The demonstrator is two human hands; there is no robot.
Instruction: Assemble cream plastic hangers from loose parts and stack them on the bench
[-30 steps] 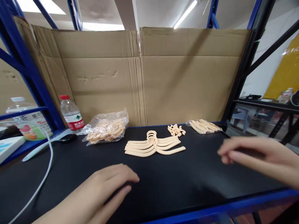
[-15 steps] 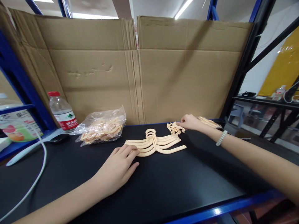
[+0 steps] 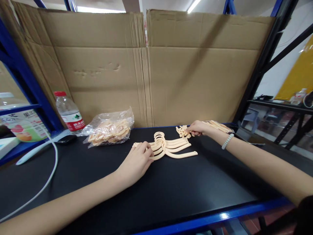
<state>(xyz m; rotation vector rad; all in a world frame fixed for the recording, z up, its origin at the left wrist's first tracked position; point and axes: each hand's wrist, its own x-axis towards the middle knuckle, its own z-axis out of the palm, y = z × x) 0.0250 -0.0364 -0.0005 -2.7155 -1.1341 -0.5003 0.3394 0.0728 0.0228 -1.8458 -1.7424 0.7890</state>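
Note:
Several cream-coloured plastic clothes hangers lie overlapped in a row on the black table, hooks pointing to the back. At their left arms, my left hand has its fingers and thumb curled round the front hanger's arm, covering its end. My right hand is at the right edge of a small heap of cream plastic pieces, behind the hangers. Its fingertips are pinched together on a small piece, whose shape is mostly hidden.
A clear bag of cream parts lies at back left, beside a red-capped water bottle. Another packet sits behind my right wrist. A white cable curves along the left. Cardboard walls off the back.
My left hand has gone from lying over the hangers' left arms to curling round the front one. My right fingers stay at the heap, now pinched on a small piece. The view has shifted slightly.

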